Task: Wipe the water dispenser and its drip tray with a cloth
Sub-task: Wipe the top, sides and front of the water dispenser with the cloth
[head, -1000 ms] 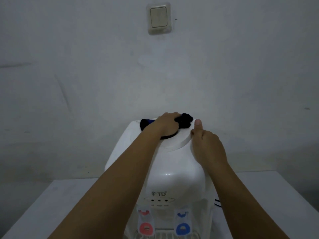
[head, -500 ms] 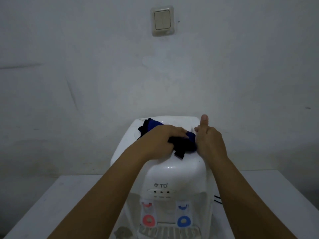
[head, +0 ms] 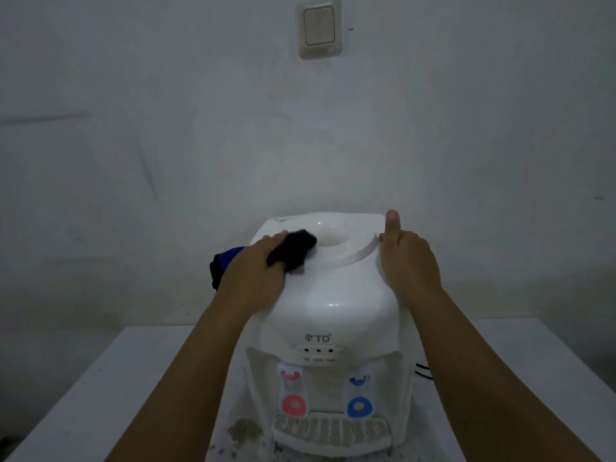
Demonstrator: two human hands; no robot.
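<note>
Grey-white plaster wall (head: 133, 145), scuffed, with a light switch (head: 320, 26) high at centre. White table (head: 100, 378), stained near drip tray (head: 331, 428). White water dispenser (head: 333, 301) on it against the wall. Left hand (head: 256, 275) pressing dark cloth (head: 293, 250) on the top's left shoulder. Right hand (head: 408, 261) open, bracing right side, thumb up.

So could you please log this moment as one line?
left hand: wiping dispenser top with dark cloth | right hand: bracing side | drip tray: untouched

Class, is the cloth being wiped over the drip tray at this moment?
No, the left hand presses the cloth on the dispenser top.
</note>
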